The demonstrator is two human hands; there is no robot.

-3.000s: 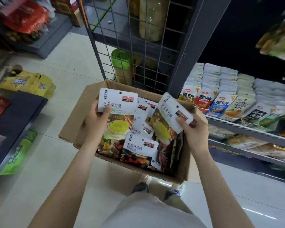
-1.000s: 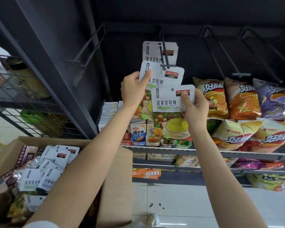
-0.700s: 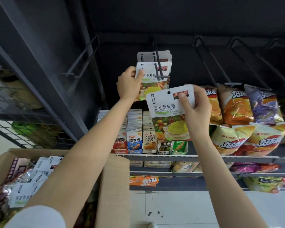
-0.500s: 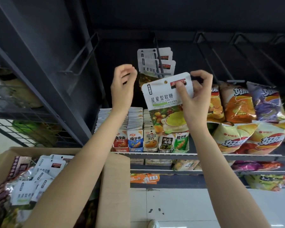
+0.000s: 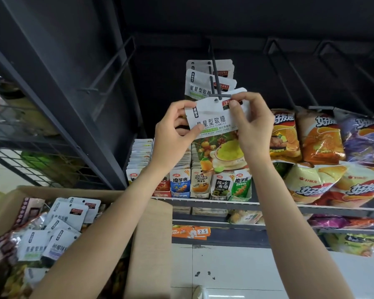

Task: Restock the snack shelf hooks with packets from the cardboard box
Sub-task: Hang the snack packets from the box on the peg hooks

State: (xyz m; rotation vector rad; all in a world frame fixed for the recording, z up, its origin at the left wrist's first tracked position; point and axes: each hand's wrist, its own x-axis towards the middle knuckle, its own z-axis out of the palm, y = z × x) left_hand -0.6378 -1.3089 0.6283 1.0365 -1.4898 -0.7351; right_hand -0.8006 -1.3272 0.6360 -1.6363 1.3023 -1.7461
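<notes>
- threading a packet (image 5: 214, 120) onto the hook (image 5: 216, 83) — left hand (image 5: 173, 134) and right hand (image 5: 251, 124) both pinch it.
- two or so already hang behind.
- many left in the box (image 5: 149, 244).

A: What are the hands doing?
B: The left hand (image 5: 173, 134) and right hand (image 5: 249, 124) are both gripping one gummy packet (image 5: 216, 124), its hole sitting at the hook (image 5: 216, 87) tip just above the fingers.

A: And around them?
B: Hung packets (image 5: 200, 87) are hanging behind; the cardboard box (image 5: 151, 244) is lying below the left forearm; chip bags (image 5: 320, 137) are sitting right of the right hand.
</notes>
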